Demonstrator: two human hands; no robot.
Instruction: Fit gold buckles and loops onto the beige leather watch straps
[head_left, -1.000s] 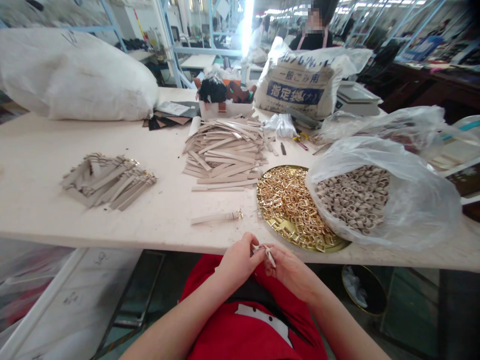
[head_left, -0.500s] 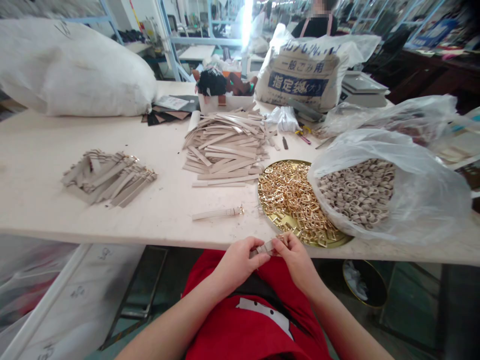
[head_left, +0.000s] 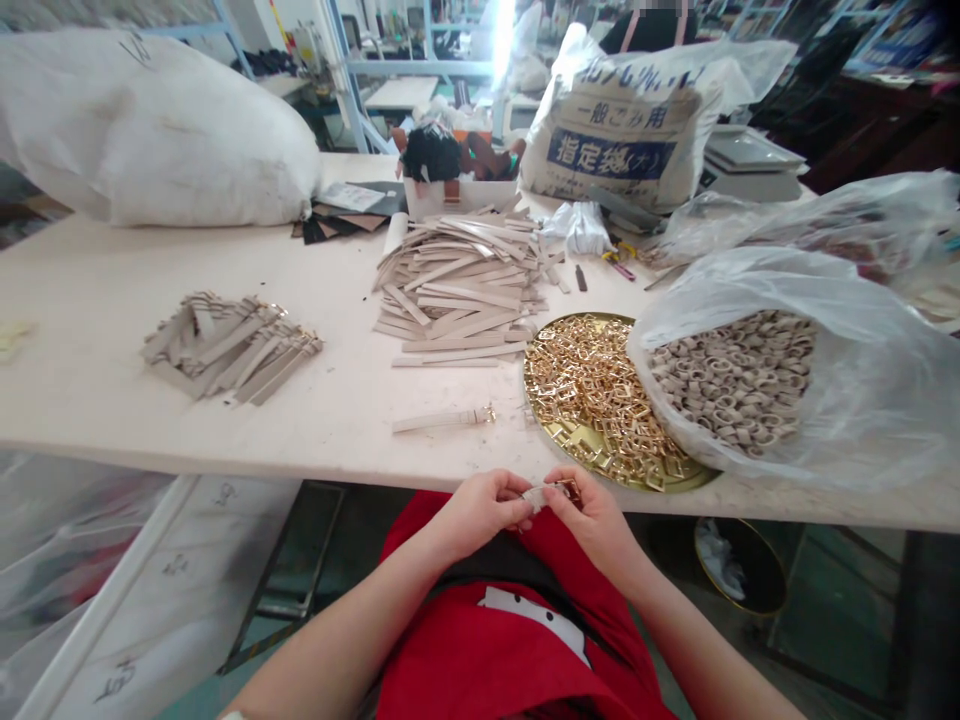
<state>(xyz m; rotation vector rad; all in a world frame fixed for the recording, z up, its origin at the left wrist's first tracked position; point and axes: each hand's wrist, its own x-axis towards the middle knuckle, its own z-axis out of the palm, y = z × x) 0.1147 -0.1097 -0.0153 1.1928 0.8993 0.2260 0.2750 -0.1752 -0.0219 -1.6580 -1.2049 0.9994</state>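
Observation:
Just off the table's front edge, my left hand (head_left: 484, 515) pinches a short beige strap (head_left: 535, 497). My right hand (head_left: 592, 525) grips the strap's other end, where a gold buckle (head_left: 573, 489) shows between the fingers. Most of the strap is hidden by my fingers. A single buckled strap (head_left: 439, 421) lies on the table ahead of my hands. To its right is a round gold tray (head_left: 559, 435) heaped with gold buckles (head_left: 600, 375). Beside that, an open clear plastic bag (head_left: 862, 370) holds many beige loops (head_left: 739, 380).
Loose beige strips (head_left: 465, 280) are piled mid-table. A stack of buckled straps (head_left: 232, 345) lies at left. White sacks (head_left: 180, 130), a printed bag (head_left: 615, 130), a scale (head_left: 750, 150) and yellow-handled cutters (head_left: 621, 262) stand or lie further back. A bin (head_left: 739, 565) is below the table at right.
The view has shifted slightly. My hands have turned the strap a little, and the gold buckle now shows more clearly at my right fingers. Both hands keep hold of it.

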